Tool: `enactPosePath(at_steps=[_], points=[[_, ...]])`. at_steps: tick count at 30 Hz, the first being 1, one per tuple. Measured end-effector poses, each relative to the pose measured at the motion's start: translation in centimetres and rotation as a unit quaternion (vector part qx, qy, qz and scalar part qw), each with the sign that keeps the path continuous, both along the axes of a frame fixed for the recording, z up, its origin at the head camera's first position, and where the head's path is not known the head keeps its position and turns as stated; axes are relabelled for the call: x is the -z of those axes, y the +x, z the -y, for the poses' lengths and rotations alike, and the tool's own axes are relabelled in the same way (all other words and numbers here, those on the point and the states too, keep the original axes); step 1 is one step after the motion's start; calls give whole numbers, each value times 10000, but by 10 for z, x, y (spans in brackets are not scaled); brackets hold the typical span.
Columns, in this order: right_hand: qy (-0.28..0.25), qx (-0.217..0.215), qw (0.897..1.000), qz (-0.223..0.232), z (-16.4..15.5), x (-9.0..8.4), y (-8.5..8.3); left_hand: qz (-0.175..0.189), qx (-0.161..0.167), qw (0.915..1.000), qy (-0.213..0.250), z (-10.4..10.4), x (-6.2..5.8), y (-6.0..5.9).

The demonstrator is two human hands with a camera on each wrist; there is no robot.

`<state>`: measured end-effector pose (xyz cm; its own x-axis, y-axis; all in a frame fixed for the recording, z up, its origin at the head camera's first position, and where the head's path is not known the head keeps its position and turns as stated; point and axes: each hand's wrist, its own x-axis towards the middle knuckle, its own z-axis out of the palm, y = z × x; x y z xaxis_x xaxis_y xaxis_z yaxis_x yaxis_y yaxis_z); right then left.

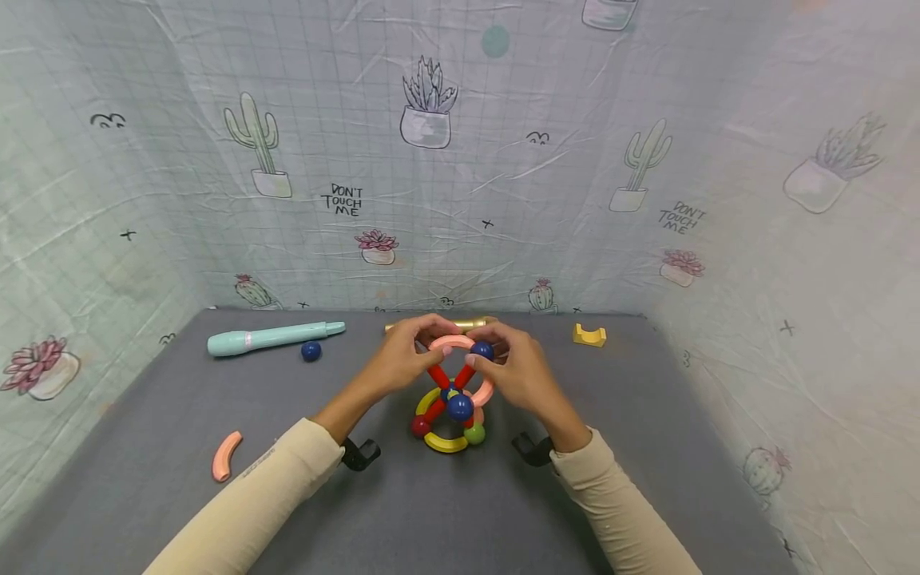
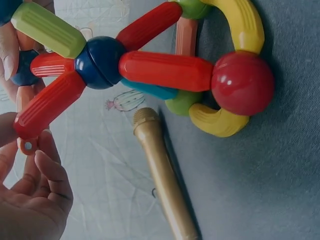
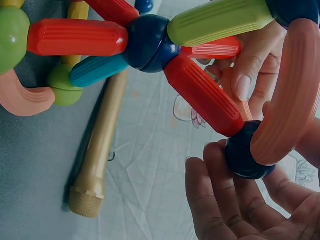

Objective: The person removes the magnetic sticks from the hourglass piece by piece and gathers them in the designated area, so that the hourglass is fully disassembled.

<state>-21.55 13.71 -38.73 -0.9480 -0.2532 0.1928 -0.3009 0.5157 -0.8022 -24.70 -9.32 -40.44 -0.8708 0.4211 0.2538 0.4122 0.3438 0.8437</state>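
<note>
A magnetic ball-and-stick construction (image 1: pixel 449 397) stands on the table between the hands. Red sticks (image 2: pixel 167 70) run from its central blue ball (image 3: pixel 150 44) down to a lower ring and up to a partial upper ring. The lower ring has yellow curved sticks (image 1: pixel 446 443), a red ball (image 2: pixel 243 83) and green balls (image 1: pixel 474 434). My left hand (image 1: pixel 404 355) pinches one end of a pink curved stick (image 1: pixel 451 341) by a red stick's tip. Around the upper blue ball (image 3: pixel 248 151) curl the fingers of my right hand (image 1: pixel 519 369), beside another pink curved stick (image 3: pixel 295 92).
Behind the construction lies a gold microphone (image 2: pixel 162 175). On the left are a pale turquoise wand-shaped object (image 1: pixel 276 338), a loose blue ball (image 1: pixel 311 350) and a pink curved stick (image 1: pixel 226 456). A yellow notched block (image 1: pixel 589 335) sits at the back right. Printed cloth (image 1: pixel 460 239) hangs behind.
</note>
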Motion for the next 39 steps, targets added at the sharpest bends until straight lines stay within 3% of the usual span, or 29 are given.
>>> enactPosePath(at_steps=[9,15,27,39], points=[[31,-7,10000,15,0,1,-1,-469,-590,9955,-568,1,-3,-2],[-1,-32,10000,-7,0,2,-1,-687,-1038,9897,-704,17,2,1],[-23,-38,10000,-77,-3,3,1,-542,-1709,9779,-1072,88,8,21],[-24,-53,10000,-12,-2,3,3,-249,-1675,9732,-1553,159,27,47]])
